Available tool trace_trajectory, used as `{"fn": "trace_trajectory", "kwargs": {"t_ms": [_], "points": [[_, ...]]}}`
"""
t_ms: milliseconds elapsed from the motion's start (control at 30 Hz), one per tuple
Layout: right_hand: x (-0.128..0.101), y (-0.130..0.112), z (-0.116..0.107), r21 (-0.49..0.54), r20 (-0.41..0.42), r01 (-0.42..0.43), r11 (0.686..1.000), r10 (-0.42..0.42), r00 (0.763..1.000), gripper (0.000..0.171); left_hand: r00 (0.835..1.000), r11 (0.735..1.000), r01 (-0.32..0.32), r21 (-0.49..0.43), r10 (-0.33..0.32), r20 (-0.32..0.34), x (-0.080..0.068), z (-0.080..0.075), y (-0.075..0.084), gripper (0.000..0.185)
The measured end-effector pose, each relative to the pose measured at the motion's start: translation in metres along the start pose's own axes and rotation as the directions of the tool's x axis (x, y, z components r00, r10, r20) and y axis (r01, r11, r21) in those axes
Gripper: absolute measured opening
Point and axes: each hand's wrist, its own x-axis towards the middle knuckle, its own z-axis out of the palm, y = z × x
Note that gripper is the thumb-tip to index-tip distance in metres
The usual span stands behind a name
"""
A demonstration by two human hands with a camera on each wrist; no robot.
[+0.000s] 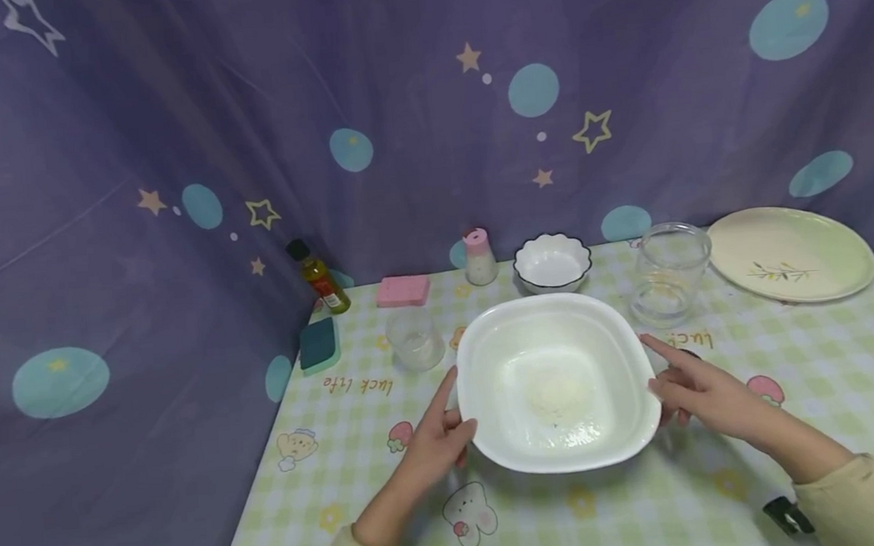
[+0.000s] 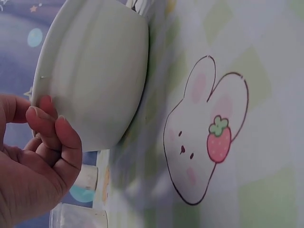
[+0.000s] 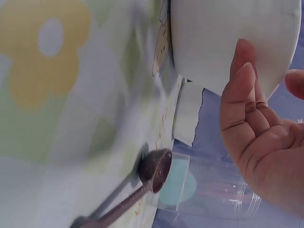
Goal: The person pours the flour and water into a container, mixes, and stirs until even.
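A large white bowl stands mid-table on the checked cloth, with a little whitish residue in its bottom. My left hand grips its left rim, thumb on the rim. In the left wrist view the curled fingers press the bowl's outer wall. My right hand is at the right rim. The right wrist view shows its straight fingers lying against the bowl's wall, with the thumb held apart.
Behind the bowl are a small glass cup, a pink sponge, an oil bottle, a green sponge, a pink-capped shaker, a small white bowl, a glass jar and a plate. A brown spoon lies beside my right hand.
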Motion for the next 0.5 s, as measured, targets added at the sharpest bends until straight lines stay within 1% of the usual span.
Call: {"fn": "trace_trajectory", "kwargs": {"t_ms": [167, 267, 367, 500], "points": [[-0.001, -0.003, -0.015, -0.023, -0.012, -0.023, 0.999, 0.022, 1.000, 0.058, 1.000, 0.999, -0.004, -0.041, 0.004, 0.011, 0.000, 0.002, -0.002, 0.078], [-0.001, -0.004, -0.027, -0.058, -0.044, -0.060, 0.997, 0.057, 0.997, 0.054, 1.000, 0.998, -0.004, -0.058, 0.005, 0.012, 0.000, 0.002, -0.003, 0.078], [0.000, -0.002, -0.039, -0.101, -0.100, -0.100, 0.990, 0.090, 0.991, 0.053, 1.000, 0.998, -0.009, -0.069, 0.010, 0.014, 0.001, 0.002, -0.005, 0.078], [0.001, 0.006, -0.053, -0.172, -0.195, -0.117, 0.978, 0.083, 0.977, 0.049, 1.000, 0.997, -0.018, -0.075, 0.019, 0.015, 0.001, 0.002, -0.006, 0.079]]}}
